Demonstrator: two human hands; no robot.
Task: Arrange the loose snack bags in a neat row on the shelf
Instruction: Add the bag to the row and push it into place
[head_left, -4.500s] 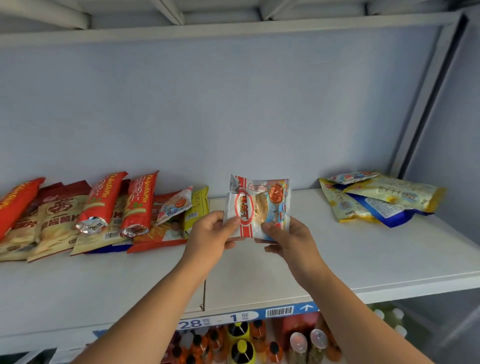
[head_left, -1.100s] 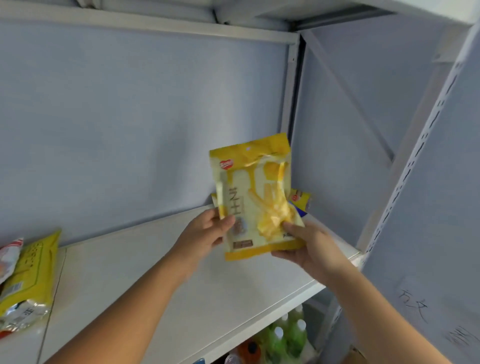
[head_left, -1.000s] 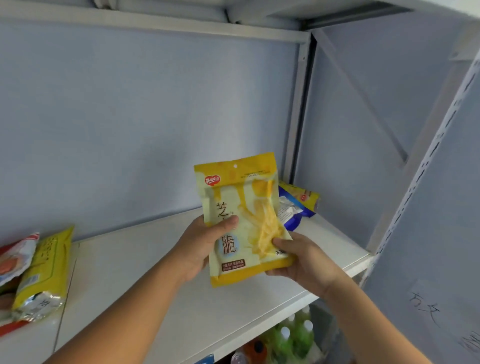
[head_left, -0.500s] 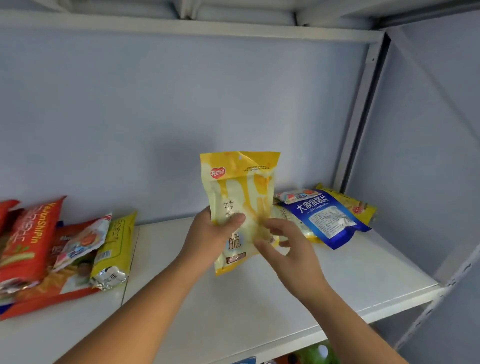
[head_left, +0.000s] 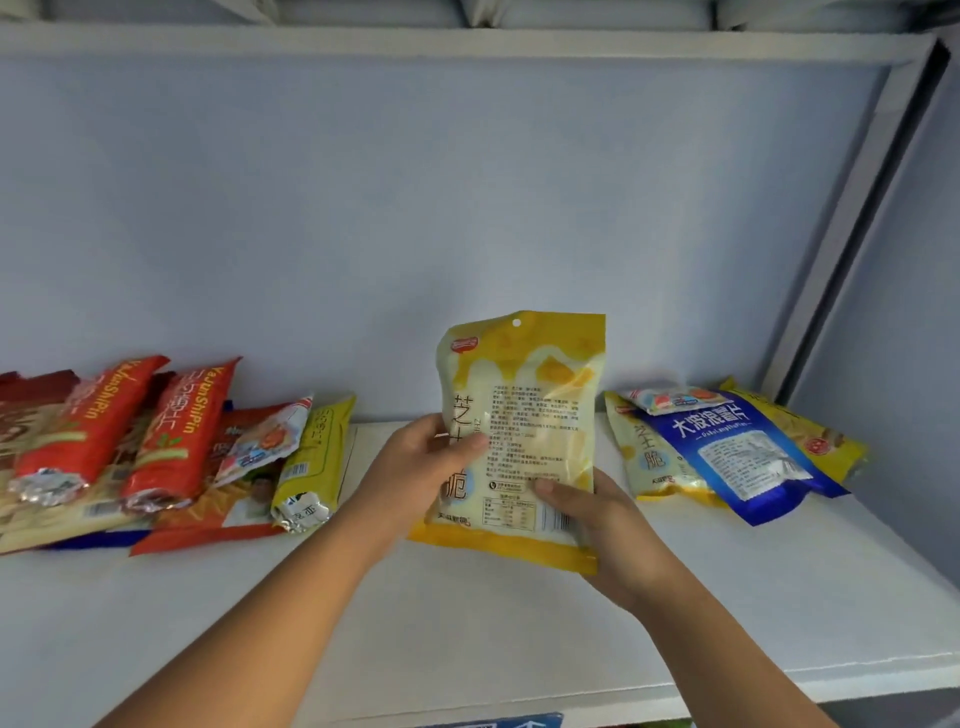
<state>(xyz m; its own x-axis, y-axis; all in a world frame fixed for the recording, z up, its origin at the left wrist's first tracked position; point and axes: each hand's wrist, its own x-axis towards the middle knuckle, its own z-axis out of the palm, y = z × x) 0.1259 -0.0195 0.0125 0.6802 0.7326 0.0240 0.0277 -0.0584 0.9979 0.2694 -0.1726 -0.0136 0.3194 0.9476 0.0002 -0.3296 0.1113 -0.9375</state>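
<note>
Yellow snack bag (head_left: 524, 431) held upright over mid-shelf (head_left: 467, 639), long axis vertical, hang hole up — left hand (head_left: 415, 470) and right hand (head_left: 605, 525) both clamped on it. Bare shelf either side of it, front edge below.

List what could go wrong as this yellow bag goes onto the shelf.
1. The yellow bag is held upright only at its lower edges by the left hand and right hand; released standing, it would likely flop over.
2. The leaning row ends at the yellow-green pack; a nudge there may topple it.
3. The blue bag lies across a loose overlapping pile, which may slide.
</note>
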